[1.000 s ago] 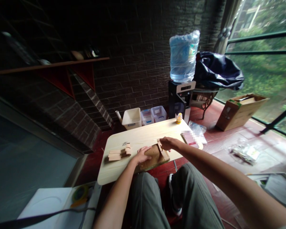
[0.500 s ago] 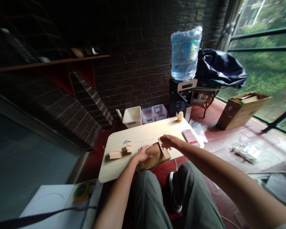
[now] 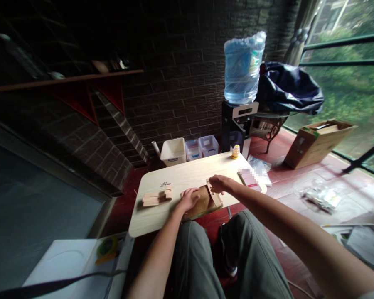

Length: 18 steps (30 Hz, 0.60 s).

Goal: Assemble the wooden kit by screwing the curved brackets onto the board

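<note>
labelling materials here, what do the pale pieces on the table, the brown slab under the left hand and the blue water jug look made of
Pale pieces: probably bare wood, matt and tan.
Brown slab: perhaps coated wood or fibreboard, given its brown face and shiny edge, but unclear.
Blue water jug: likely plastic, see-through, under crinkled clear film.

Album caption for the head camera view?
At a pale table, left hand on a brown board, right hand at a wooden strip.
</note>
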Motion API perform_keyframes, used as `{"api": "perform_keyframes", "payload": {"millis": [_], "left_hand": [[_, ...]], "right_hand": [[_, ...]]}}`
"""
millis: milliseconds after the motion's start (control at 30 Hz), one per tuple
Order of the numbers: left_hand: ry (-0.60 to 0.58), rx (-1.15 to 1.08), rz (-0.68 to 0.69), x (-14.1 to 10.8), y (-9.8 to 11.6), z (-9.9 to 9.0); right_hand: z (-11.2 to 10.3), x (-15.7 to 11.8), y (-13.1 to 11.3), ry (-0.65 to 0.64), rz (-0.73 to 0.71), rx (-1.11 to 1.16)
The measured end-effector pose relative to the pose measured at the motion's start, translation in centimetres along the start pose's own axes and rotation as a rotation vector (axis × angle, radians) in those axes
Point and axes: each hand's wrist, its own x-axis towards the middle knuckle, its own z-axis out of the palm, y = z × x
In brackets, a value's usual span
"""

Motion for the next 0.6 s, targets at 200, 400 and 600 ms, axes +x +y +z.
{"api": "perform_keyframes", "payload": {"millis": [200, 400, 600], "left_hand": [[-0.066, 0.003, -0.08, -0.6, 0.4, -0.7], [-0.119, 0.015, -0.076, -0.7, 0.7, -1.1], [-0.039, 0.056, -0.007, -0.3, 0.3, -0.3]], "right_hand": [[0.0, -0.8, 0.6, 0.055, -0.151, -0.096], [-0.3, -1.3, 1.0, 0.11, -0.197, -0.102], [-0.1, -0.6, 0.7, 0.04, -0.152, -0.054]]}}
